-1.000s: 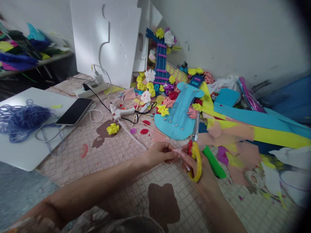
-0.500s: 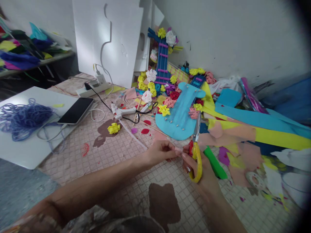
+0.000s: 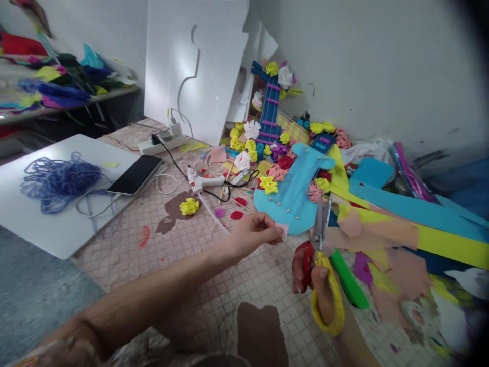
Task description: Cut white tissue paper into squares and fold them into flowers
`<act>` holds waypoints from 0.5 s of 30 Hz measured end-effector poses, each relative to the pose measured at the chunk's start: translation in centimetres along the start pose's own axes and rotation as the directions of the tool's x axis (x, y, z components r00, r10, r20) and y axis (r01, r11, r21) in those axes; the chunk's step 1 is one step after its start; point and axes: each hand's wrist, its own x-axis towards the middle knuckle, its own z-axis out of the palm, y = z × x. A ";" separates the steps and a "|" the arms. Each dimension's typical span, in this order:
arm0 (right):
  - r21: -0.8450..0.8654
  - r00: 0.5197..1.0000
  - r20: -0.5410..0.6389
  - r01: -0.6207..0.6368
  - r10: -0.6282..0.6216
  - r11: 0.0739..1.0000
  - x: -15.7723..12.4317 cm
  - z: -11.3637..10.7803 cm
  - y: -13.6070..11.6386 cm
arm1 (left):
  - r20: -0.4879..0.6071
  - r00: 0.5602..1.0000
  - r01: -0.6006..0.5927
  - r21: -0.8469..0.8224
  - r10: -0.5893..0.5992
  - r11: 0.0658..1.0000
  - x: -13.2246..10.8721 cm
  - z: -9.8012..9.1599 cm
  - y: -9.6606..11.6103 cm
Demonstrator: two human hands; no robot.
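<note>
Pinching pink paper (image 3: pixel 282 230) in the left hand (image 3: pixel 252 233), gripping scissors (image 3: pixel 319 239) in the right hand (image 3: pixel 323 292) — looks like snipping stage, probably needs careful lining up before any cut.

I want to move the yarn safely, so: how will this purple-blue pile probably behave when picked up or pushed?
The purple-blue yarn will likely be floppy, since its thin strands lie in slack loops. It may tangle or snag, as loose strands trail near the phone. Being a spread heap, it probably will not roll.
</note>
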 end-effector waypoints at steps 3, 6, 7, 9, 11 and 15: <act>-0.070 1.000 0.012 -0.008 0.009 0.998 -0.2 0.0 0.0 | -0.002 1.000 -0.003 -0.006 0.003 1.000 -0.1 0.0 -0.1; -0.107 0.998 0.055 -0.004 0.010 0.994 -0.5 -0.2 0.6 | -0.009 0.999 -0.039 -0.044 0.038 0.998 -0.1 0.0 0.0; -0.115 0.998 0.066 0.001 0.006 0.993 -0.6 -0.2 0.9 | -0.017 0.998 -0.053 -0.064 0.052 0.997 -0.1 0.0 0.1; -0.121 0.997 0.082 0.001 0.009 0.993 -0.8 -0.2 1.4 | -0.034 0.997 -0.072 -0.094 0.070 0.993 -0.1 -0.1 0.3; -0.128 0.996 0.081 -0.020 0.031 0.992 -0.9 -0.2 1.7 | -0.052 0.996 -0.078 -0.102 0.073 0.992 0.0 -0.2 0.6; -0.129 0.991 0.104 -0.075 0.088 0.989 -0.8 -0.2 1.8 | -0.076 0.995 -0.077 -0.112 0.069 0.991 -0.1 -0.2 1.0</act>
